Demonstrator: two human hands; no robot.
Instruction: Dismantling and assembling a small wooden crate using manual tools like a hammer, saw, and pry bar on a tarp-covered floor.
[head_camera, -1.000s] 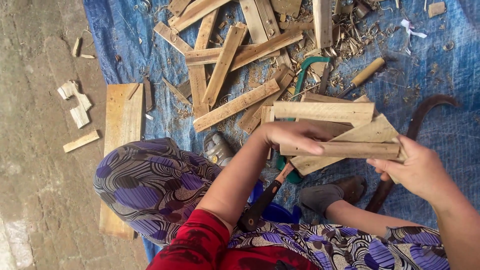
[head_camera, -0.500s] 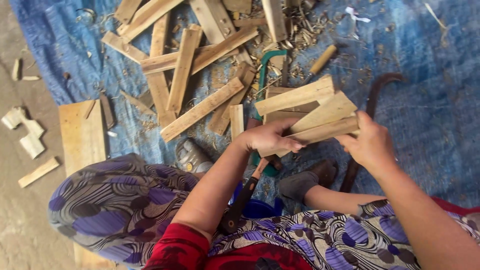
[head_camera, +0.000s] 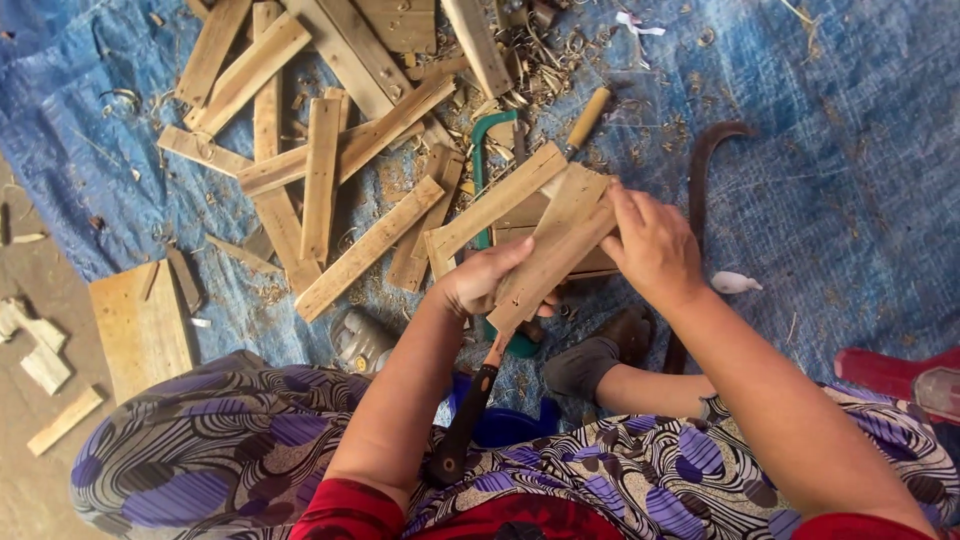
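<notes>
Both my hands hold a small assembly of pale wooden slats (head_camera: 540, 225) over my lap. My left hand (head_camera: 480, 282) grips its lower left end, thumb on top. My right hand (head_camera: 652, 245) clasps its right end from above. The slats are tilted, the right side higher. Below the wood a tool with a black handle (head_camera: 462, 425) and orange neck slants down toward my left knee. A green-framed saw (head_camera: 482, 150) lies on the tarp behind the slats, partly hidden.
Several loose wooden slats (head_camera: 320, 170) lie scattered on the blue tarp (head_camera: 850, 150) with shavings. A wooden-handled tool (head_camera: 588, 118), a dark curved blade (head_camera: 700, 170), a flat board (head_camera: 140, 325), a small tin (head_camera: 360, 342) and a red object (head_camera: 900, 370) lie around.
The wooden assembly has turned from nearly level to steeply tilted, and both hands have shifted their grip on it. The camera view has moved left and closer.
</notes>
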